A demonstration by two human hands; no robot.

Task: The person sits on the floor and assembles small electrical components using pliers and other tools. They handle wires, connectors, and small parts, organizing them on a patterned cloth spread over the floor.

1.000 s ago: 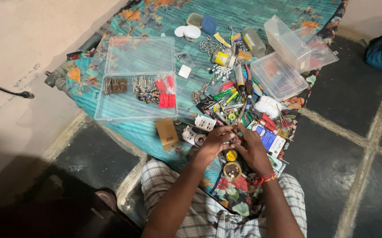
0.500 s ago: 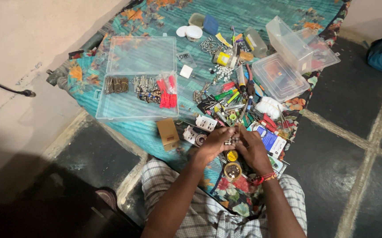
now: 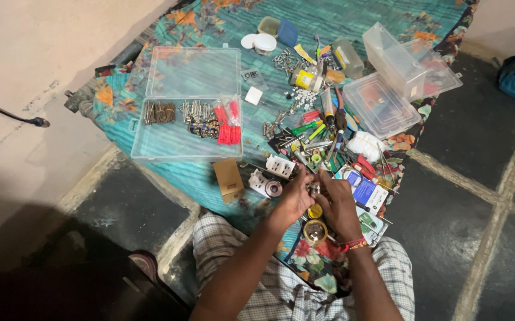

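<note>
Small metal part (image 3: 315,189) pinched between both hands' grips.

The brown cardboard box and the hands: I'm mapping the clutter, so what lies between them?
In the head view, a small white part with a round metal disc lies on the cloth between the brown cardboard box and the left hand.

Evenly, fairly brightly lit and sharp mid-frame, deep shadow at lower left, faint floor sheen right, slight wide-angle bending at edges.
</note>
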